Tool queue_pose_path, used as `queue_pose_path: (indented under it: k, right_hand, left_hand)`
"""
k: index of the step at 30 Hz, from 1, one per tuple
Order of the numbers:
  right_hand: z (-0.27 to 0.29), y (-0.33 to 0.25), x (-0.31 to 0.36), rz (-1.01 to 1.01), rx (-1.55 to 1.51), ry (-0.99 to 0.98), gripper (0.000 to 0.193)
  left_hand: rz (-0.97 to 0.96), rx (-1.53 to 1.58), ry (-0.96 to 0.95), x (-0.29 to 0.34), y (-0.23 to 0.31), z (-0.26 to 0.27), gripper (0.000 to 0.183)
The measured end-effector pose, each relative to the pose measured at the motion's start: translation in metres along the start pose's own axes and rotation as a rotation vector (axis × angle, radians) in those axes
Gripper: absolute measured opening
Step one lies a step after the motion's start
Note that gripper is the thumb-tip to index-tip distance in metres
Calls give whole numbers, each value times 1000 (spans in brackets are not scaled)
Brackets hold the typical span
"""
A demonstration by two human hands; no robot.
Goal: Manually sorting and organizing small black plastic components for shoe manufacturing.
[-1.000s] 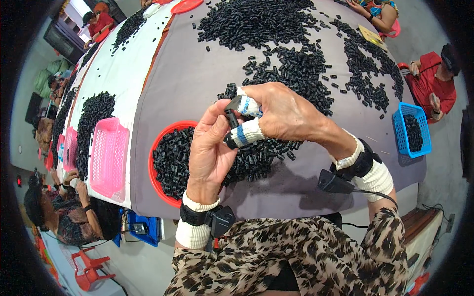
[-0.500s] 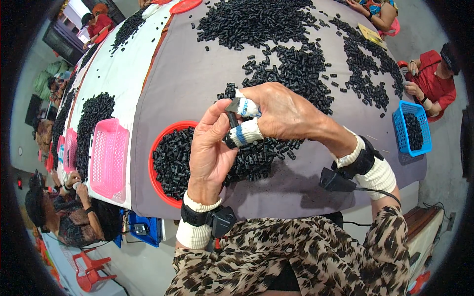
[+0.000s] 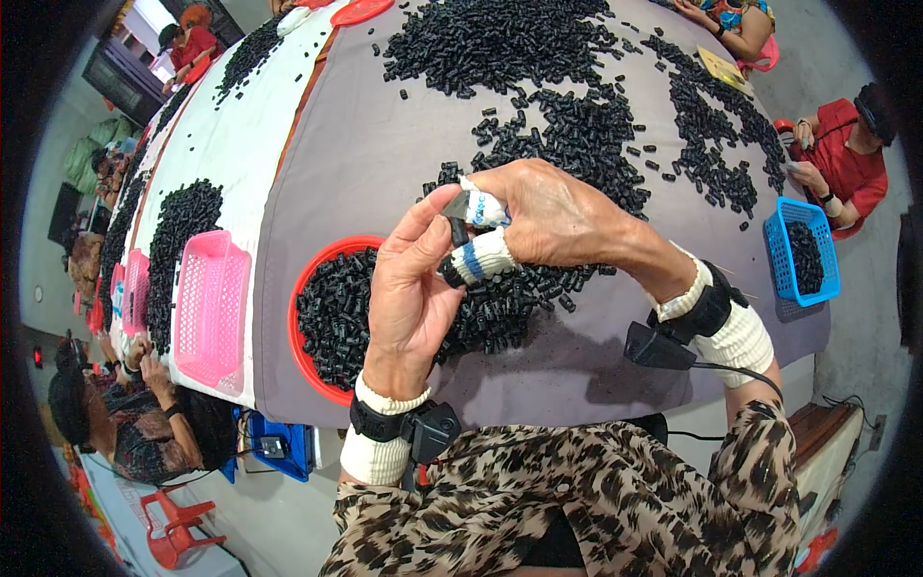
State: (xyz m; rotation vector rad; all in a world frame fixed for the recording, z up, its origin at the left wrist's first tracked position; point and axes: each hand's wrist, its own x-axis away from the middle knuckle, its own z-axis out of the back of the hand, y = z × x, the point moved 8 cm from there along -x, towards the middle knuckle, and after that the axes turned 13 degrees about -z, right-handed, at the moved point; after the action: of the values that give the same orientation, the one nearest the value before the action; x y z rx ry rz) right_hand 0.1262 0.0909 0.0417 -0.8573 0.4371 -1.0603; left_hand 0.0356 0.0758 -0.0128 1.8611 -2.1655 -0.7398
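Note:
Above the near edge of the table my two hands meet. My left hand [image 3: 411, 264] pinches a small black cylindrical part [image 3: 459, 232] between thumb and forefinger. From the right, my right hand [image 3: 553, 216] closes against it, its thumb and forefinger wrapped in white finger covers with blue marks. A small dark flat piece [image 3: 458, 205] with a pointed edge sticks out at the right fingertips; its kind is unclear. Beneath the hands lies a red round basin [image 3: 300, 356] full of similar black parts, with a loose pile [image 3: 500, 313] of them spilling beside it.
Larger heaps of black parts [image 3: 500, 43] cover the far table. A pink basket [image 3: 212, 308] stands on the left, and a blue basket [image 3: 808, 250] holding black parts on the right. A person in red [image 3: 851, 159] sits at right; another person [image 3: 135, 413] works at left.
The black part between my hands has tilted and shows less of its length. My right hand has shifted very slightly; my left hand stays nearly in place.

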Motion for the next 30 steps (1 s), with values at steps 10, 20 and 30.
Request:
queue_pose_path:
  k: [10, 20, 30]
  right_hand:
    - [-2, 2, -1, 66, 72, 27, 30]
    - [-6, 5, -4, 79, 14, -4, 33]
    - [-4, 0, 3, -54, -286, -82, 32]
  left_hand:
    - [-6, -28, -4, -1, 0, 0, 32]
    - [-13, -57, 47, -1, 0, 5, 31]
    - [-61, -78, 63, -2, 5, -5, 24]
